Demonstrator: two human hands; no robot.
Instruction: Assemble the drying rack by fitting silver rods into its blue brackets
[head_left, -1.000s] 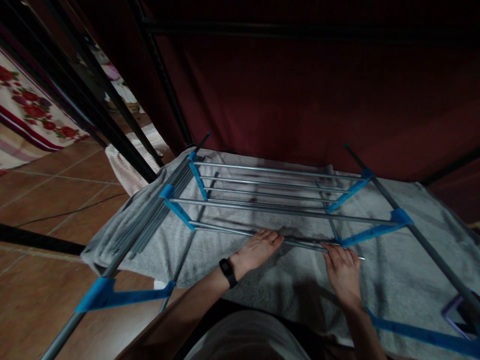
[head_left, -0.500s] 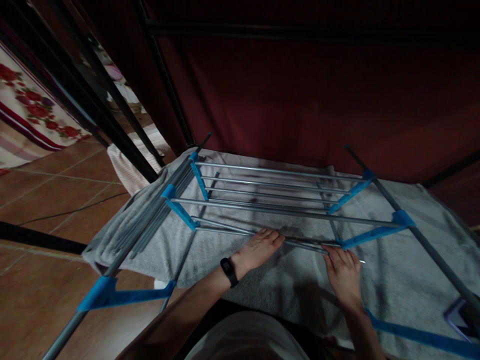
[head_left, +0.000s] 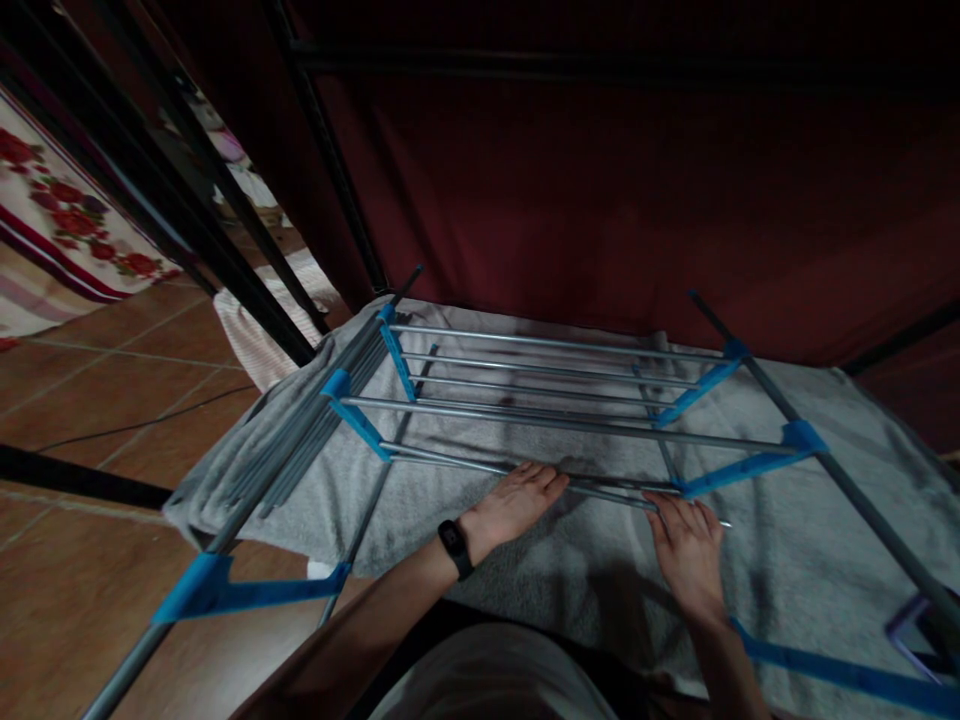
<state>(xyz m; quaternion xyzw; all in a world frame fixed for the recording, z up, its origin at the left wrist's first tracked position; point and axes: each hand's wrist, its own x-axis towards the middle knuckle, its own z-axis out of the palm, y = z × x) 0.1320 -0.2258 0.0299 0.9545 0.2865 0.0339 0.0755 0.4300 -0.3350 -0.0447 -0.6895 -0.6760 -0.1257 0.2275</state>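
A rack of grey metal tubes with blue plastic brackets stands in front of me. Along its near lower side, my left hand wraps over a thin metal rod, with another rod close beside it. The rod's left end lies at the lower end of the left bracket; whether it is seated there I cannot tell. My right hand pinches the same rod near its right end, which sticks out free past the fingers, in front of the right blue bracket.
Several loose grey tubes lie on the grey blanket at the left. A phone rests at the right edge. Behind the rack hangs a dark red cloth, with black metal bars at the left above the tiled floor.
The rod's left end has dropped slightly toward the lower end of the left blue bracket, nearer the other rod. Both hands have stayed almost in place.
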